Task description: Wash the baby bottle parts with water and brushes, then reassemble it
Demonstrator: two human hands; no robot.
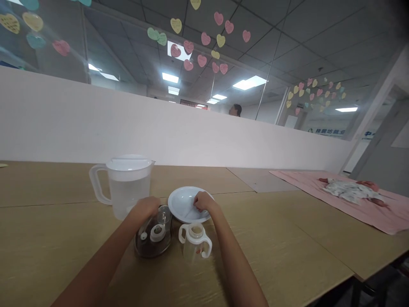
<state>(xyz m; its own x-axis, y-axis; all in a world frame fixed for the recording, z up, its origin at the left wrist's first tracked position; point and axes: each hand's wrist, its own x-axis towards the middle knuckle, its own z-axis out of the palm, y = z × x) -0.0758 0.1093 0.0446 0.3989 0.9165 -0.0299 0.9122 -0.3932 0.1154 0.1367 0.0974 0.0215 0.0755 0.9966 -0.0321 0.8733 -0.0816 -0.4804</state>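
My right hand (203,201) is over the white bowl (179,204), its fingers pinched together. A faint pale line runs below the fingertips, but I cannot make out what they hold. My left hand (147,207) lies at the far side of a dark tray (151,251), close to the pitcher (129,187); its fingers are hidden. On the tray are a clear cap (164,214), a white bottle collar with a teat (157,233) and a small white piece (143,236). Between my forearms stands a clear baby bottle (191,251), uncapped, with two white handles.
The lidded pitcher contains clear liquid. At the right, a baby doll (354,191) in pale clothes lies on a pink mat (303,181). A white low wall (191,138) with glass above borders the wooden table (271,238). A person's head (235,110) shows beyond the glass.
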